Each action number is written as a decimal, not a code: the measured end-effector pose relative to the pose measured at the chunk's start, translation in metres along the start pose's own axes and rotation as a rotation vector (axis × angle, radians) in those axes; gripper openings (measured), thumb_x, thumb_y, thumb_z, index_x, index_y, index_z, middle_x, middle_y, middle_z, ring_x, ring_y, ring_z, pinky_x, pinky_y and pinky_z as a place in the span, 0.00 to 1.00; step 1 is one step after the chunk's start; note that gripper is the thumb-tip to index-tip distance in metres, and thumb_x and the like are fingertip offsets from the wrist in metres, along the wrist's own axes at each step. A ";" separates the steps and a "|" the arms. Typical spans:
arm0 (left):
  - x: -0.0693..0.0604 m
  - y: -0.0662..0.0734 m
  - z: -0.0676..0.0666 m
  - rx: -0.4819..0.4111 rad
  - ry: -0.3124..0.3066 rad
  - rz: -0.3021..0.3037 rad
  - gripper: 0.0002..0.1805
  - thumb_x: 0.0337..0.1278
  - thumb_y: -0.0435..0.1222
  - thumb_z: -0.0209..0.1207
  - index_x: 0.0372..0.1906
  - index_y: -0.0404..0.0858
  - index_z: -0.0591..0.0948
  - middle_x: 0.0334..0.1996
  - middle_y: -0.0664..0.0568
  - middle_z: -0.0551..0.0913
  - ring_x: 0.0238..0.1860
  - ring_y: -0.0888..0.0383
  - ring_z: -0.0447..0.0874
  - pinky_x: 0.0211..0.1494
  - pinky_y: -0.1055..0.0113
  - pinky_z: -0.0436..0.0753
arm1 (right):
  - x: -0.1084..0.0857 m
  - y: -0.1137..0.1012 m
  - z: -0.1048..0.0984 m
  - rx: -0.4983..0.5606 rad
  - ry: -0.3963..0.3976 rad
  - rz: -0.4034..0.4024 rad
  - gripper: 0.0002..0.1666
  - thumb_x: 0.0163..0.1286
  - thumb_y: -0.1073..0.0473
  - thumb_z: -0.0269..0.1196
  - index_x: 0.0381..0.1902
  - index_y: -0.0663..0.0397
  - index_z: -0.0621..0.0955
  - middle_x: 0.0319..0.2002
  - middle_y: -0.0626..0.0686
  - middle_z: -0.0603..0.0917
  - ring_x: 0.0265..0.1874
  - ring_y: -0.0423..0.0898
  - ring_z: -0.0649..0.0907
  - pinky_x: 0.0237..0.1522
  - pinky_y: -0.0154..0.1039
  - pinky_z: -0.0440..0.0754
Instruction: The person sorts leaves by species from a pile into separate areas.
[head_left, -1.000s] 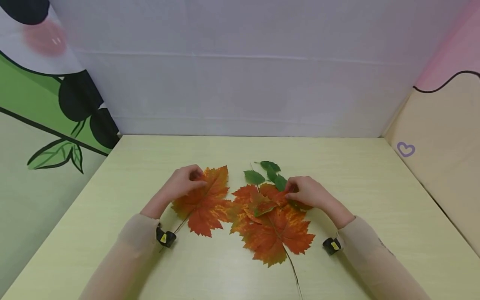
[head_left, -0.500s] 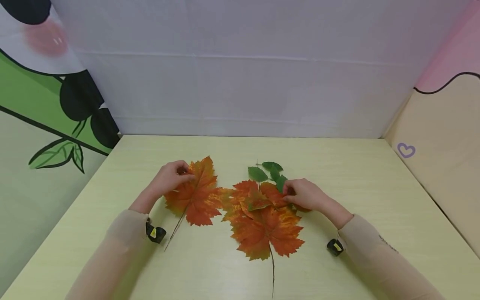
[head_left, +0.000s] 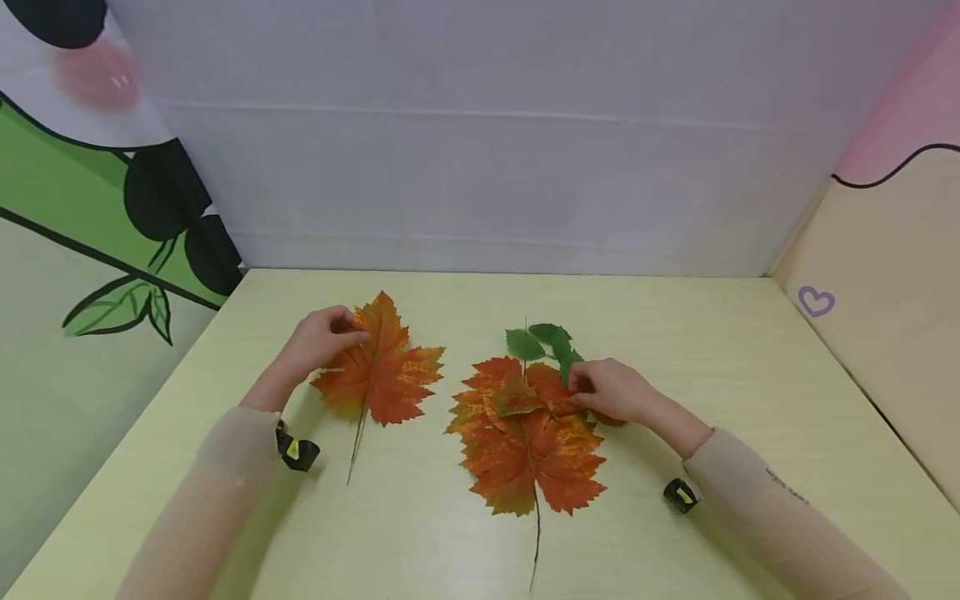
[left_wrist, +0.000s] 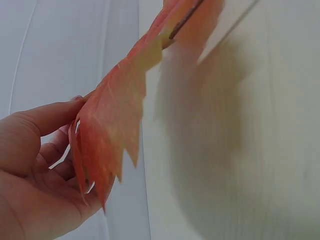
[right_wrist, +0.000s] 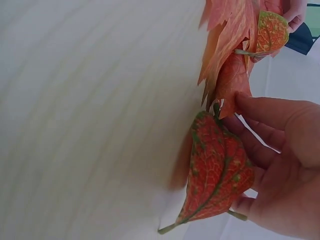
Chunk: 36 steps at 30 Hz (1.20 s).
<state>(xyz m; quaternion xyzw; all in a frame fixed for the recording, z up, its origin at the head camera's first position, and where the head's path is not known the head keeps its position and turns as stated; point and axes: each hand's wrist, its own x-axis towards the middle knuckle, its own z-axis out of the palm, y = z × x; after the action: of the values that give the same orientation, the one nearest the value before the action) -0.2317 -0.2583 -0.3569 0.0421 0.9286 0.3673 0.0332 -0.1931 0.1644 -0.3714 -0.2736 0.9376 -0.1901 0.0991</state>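
My left hand (head_left: 318, 340) pinches the upper left edge of a large orange leaf (head_left: 390, 375) whose thin stem points down toward me. In the left wrist view, thumb and fingers grip the leaf (left_wrist: 110, 120), which hangs above its shadow. To the right, my right hand (head_left: 618, 392) pinches the edge of an orange leaf in a cluster (head_left: 525, 450), its brown stem toward me. Green leaves (head_left: 551, 337) stick out behind the cluster. The right wrist view shows a smaller red-green leaf (right_wrist: 215, 170) beside my right hand (right_wrist: 285, 150).
The pale wooden table (head_left: 675, 325) lies under everything. A light cloth wall (head_left: 480, 167) rises at its back edge, with printed panels at the left (head_left: 75, 392) and right (head_left: 885, 275). Small black devices (head_left: 300, 454) sit at both wrists.
My left hand has moved left and away from me with its leaf, which now lies apart from the cluster. The cluster has shifted slightly left and its stem has swung; my right hand stays nearly in place.
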 end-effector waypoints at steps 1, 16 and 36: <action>0.001 -0.001 -0.002 0.001 0.002 -0.009 0.16 0.54 0.44 0.60 0.39 0.35 0.73 0.34 0.45 0.76 0.33 0.53 0.72 0.32 0.67 0.74 | 0.000 0.000 0.000 -0.002 0.000 -0.001 0.05 0.60 0.60 0.62 0.28 0.50 0.75 0.24 0.44 0.76 0.24 0.41 0.72 0.30 0.36 0.70; 0.013 -0.037 -0.032 0.036 0.006 -0.106 0.23 0.55 0.50 0.58 0.41 0.34 0.69 0.31 0.46 0.67 0.31 0.53 0.64 0.29 0.67 0.66 | 0.004 -0.004 0.002 -0.026 0.004 -0.022 0.03 0.61 0.59 0.61 0.29 0.48 0.77 0.25 0.42 0.78 0.25 0.39 0.75 0.32 0.37 0.72; 0.035 -0.065 -0.059 0.002 0.028 -0.114 0.21 0.60 0.47 0.53 0.44 0.32 0.70 0.34 0.48 0.70 0.32 0.56 0.67 0.31 0.68 0.71 | -0.001 -0.004 -0.001 -0.026 0.009 0.002 0.02 0.62 0.58 0.61 0.29 0.48 0.78 0.25 0.42 0.79 0.25 0.38 0.75 0.31 0.36 0.73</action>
<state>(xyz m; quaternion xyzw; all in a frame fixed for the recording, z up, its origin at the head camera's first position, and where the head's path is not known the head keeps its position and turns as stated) -0.2753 -0.3419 -0.3598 -0.0158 0.9303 0.3643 0.0408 -0.1904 0.1621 -0.3683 -0.2730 0.9407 -0.1791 0.0918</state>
